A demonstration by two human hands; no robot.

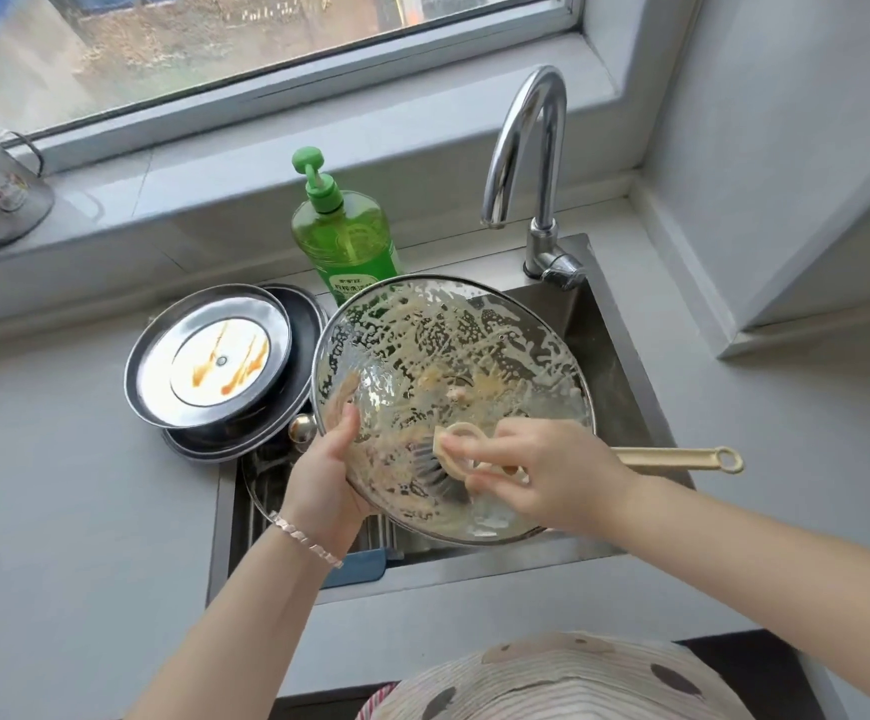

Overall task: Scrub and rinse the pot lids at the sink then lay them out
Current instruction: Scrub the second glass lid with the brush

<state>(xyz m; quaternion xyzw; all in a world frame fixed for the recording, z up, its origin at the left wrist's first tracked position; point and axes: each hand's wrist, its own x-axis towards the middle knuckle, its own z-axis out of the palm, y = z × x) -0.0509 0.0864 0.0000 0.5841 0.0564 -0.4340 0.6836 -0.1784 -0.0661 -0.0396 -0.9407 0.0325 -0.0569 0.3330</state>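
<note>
We are in the scrubbing step, and early in the task as far as we can judge: the glass lid (453,397) is tilted over the sink (625,366) and streaked all over with tan suds, and nothing is rinsed yet, since no water runs from the faucet (526,148) at one o'clock. The left hand (326,480) grips the lid's rim at its eight o'clock edge, thumb on the inner face. The right hand (542,470), apart from the left, has its fingers curled round the brush (453,454) near the head and presses the dark bristles on the glass at six o'clock, with the gold handle running out toward three o'clock. At nine o'clock of the sink, two steel lids (209,356) lie stacked on the counter, the top one marked with orange-brown smears, so these look unwashed. No lid is laid out clean anywhere in view. Below the left hand there may be another glass lid in the basin, with a round knob (301,428) showing, but most of it is hidden. The green soap bottle (344,231) stands at twelve o'clock, its label partly covered.
</note>
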